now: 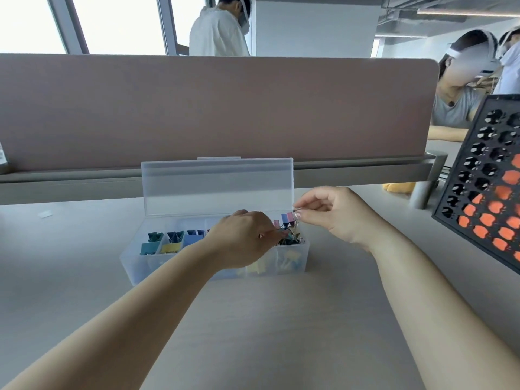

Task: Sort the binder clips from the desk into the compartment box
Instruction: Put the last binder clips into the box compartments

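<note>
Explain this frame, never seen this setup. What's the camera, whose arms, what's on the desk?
There is no robot: one wide-angle camera on a person's head looks down at their own bare arms. On the desk stands a clear compartment box with its lid open and coloured binder clips sorted inside. The left hand reaches into the box; what it grips is hidden. The right hand pinches a pink clip by its wire handle over the right end. A black perforated rack leans at the right.

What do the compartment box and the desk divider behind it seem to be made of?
Compartment box: frosted translucent plastic, apparently; clips inside show blurred through its front wall, and the raised lid looks alike. Divider panel: probably matte fabric-covered board, dull mauve with no glare.
</note>
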`<action>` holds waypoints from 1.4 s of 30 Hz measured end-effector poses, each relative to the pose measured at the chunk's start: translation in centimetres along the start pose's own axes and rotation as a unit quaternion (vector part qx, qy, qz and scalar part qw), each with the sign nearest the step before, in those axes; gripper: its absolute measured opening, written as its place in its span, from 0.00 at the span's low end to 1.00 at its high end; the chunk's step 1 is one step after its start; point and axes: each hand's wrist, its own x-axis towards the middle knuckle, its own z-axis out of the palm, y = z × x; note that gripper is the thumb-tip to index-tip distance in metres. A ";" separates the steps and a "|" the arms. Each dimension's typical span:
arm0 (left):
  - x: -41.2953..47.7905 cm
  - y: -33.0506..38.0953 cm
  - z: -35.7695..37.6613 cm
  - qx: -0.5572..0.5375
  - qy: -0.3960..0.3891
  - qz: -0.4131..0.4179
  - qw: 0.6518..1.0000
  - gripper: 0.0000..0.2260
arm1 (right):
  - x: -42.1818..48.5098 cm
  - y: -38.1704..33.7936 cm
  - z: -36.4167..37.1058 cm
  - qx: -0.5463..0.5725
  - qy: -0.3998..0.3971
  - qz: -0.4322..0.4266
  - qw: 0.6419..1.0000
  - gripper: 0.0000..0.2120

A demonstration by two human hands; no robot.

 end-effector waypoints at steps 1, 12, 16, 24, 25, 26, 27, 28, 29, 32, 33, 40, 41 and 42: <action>-0.1 -0.1 0.0 -0.008 -0.015 -0.006 1.000 0.19 | 0.1 -0.1 0.1 -0.028 -0.008 -0.006 1.000 0.04; -1.0 -0.2 0.3 -0.103 0.034 -0.031 0.994 0.12 | -0.4 -0.7 3.0 -0.172 0.004 -0.008 0.985 0.13; -1.0 0.0 0.1 -0.095 0.034 -0.029 0.994 0.12 | -0.6 -1.2 2.6 -0.162 -0.058 0.010 0.985 0.10; -0.9 -0.1 0.1 -0.109 0.014 -0.040 0.993 0.12 | -0.6 -1.3 2.0 -0.157 -0.107 0.039 0.981 0.03; -0.9 0.0 0.1 -0.108 0.013 -0.037 0.993 0.12 | -0.6 -1.3 2.0 -0.136 -0.099 0.047 0.985 0.03; -0.9 0.0 0.1 -0.107 0.014 -0.033 0.994 0.11 | -0.7 -1.3 2.0 -0.130 -0.096 0.050 0.986 0.02; -1.0 0.0 0.2 -0.106 0.017 -0.029 0.994 0.10 | -0.6 -1.3 2.0 -0.139 -0.099 0.050 0.984 0.03; -1.0 0.0 0.2 -0.102 0.021 -0.026 0.994 0.09 | -0.6 -1.4 2.0 -0.159 -0.108 0.049 0.980 0.03; -1.0 -0.1 0.3 -0.093 0.025 -0.023 0.995 0.09 | -0.6 -1.5 1.9 -0.183 -0.121 0.051 0.974 0.06; -1.0 -0.3 0.4 -0.066 0.028 -0.020 0.997 0.12 | -0.7 -2.3 1.6 -0.236 -0.150 0.081 0.957 0.16; -1.0 -0.3 0.4 -0.060 0.029 -0.019 0.998 0.13 | -0.7 -2.4 1.6 -0.256 -0.152 0.089 0.951 0.17; -1.1 0.0 0.3 -0.042 0.042 0.007 0.998 0.19 | -0.7 -2.4 1.3 -0.219 -0.133 0.093 0.962 0.17; -1.0 -0.1 0.2 -0.058 0.039 0.006 0.998 0.20 | -0.8 -2.2 1.0 -0.190 -0.112 0.090 0.971 0.17; -1.1 -0.2 0.0 -0.087 0.035 0.003 0.996 0.21 | -0.8 -2.0 0.7 -0.156 -0.086 0.085 0.980 0.15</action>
